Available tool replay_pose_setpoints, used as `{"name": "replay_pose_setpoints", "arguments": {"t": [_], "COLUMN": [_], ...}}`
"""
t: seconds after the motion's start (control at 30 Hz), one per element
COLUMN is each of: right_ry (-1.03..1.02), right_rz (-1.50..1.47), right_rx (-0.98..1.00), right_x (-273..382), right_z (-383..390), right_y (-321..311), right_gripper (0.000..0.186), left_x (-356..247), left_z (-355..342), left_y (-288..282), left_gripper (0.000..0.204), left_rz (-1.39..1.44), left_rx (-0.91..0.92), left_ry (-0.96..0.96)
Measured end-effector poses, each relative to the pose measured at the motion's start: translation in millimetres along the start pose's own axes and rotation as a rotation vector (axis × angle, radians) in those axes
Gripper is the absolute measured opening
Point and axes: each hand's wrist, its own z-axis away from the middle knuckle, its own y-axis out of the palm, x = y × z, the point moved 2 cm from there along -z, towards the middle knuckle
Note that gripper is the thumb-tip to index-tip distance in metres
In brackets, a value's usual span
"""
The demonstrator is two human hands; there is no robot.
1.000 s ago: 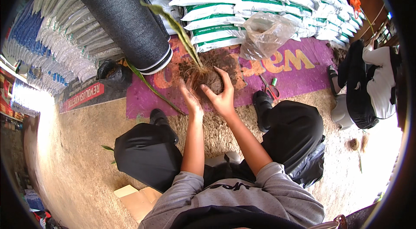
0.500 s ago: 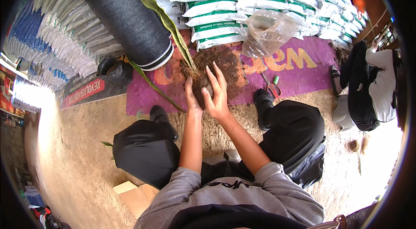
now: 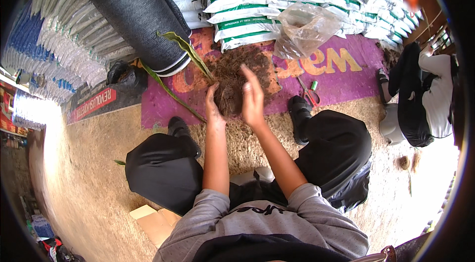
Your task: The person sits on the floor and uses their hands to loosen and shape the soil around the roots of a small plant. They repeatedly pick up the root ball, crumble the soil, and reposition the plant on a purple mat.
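Note:
A soil-covered root ball with a long green-and-yellow leaf sits between my hands over loose dark soil on a purple printed mat. My left hand cups the ball's left side. My right hand is beside its right side, fingers extended and holding nothing; whether they touch it is unclear. A second long leaf lies to the left.
Stacked white-and-green sacks, a dark rolled mesh and a clear plastic bag are ahead. Scissors and a green spool lie right. A person sits at far right. Cardboard lies lower left.
My right hand has moved off the top of the root ball and straightened to its right side, uncovering the ball. The upright leaf has tilted lower and further left.

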Motion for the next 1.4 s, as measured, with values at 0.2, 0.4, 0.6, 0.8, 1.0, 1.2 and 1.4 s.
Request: {"name": "replay_pose_setpoints", "arguments": {"t": [0.2,0.4,0.6,0.8,1.0,1.2,1.4], "right_ry": [0.236,0.109,0.078,0.154,0.012,0.113,0.033], "right_rz": [-0.23,-0.014,0.1,-0.166,0.394,0.22,0.123], "right_rx": [-0.346,-0.024,0.07,0.034,0.208,0.29,0.047], "right_x": [-24,12,14,14,33,31,36], "right_z": [-17,-18,0,9,16,15,-11], "right_y": [-37,-21,-1,8,10,11,-18], "right_gripper": [0.033,0.037,0.058,0.06,0.063,0.056,0.041], "left_x": [-6,-7,-5,-3,-16,-6,-6], "left_z": [0,3,17,18,19,5,2], "left_y": [-1,2,21,31,34,9,2], "left_gripper": [0.029,0.034,0.045,0.049,0.043,0.04,0.038], "left_rz": [0.041,-0.049,-0.026,-0.078,-0.045,0.126,0.085], "left_rx": [-0.015,0.033,0.069,0.027,0.114,0.175,0.053], "left_ry": [0.02,0.036,0.065,0.166,0.049,0.018,-0.026]}}
